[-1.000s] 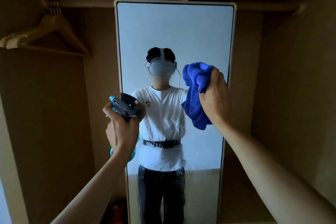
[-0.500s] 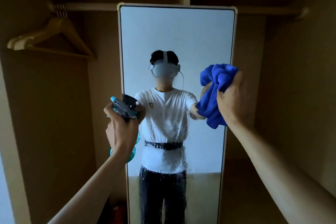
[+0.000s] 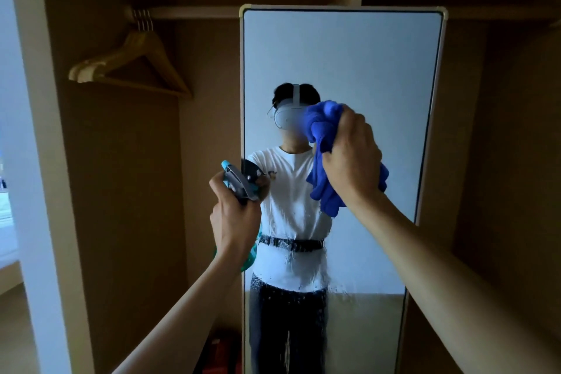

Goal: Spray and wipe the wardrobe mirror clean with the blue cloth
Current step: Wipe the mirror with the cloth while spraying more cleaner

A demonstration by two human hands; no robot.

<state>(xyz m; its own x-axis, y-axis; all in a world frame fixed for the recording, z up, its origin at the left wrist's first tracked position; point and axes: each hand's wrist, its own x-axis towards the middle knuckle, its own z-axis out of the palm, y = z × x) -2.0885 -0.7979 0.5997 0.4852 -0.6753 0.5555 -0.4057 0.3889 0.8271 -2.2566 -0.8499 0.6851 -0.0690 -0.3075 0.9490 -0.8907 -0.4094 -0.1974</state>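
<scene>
The tall wardrobe mirror (image 3: 364,64) stands upright in front of me, its lower half streaked with wet droplets. My right hand (image 3: 352,158) grips the bunched blue cloth (image 3: 321,143) against the glass near the mirror's middle, with cloth hanging below my fist. My left hand (image 3: 235,215) holds a teal spray bottle (image 3: 239,182) by its grey trigger head, just at the mirror's left edge, nozzle pointing up and left. The bottle's body is mostly hidden behind my wrist.
Several wooden hangers (image 3: 130,67) hang on the rail (image 3: 194,12) at the upper left inside the wardrobe. Wooden side panels (image 3: 501,161) close in on both sides. A red object (image 3: 218,352) lies on the floor beside the mirror's bottom left.
My right hand has swept the cloth from the mirror's right edge leftward to its middle. The view has shifted so the mirror sits further right. The left hand keeps its hold on the bottle.
</scene>
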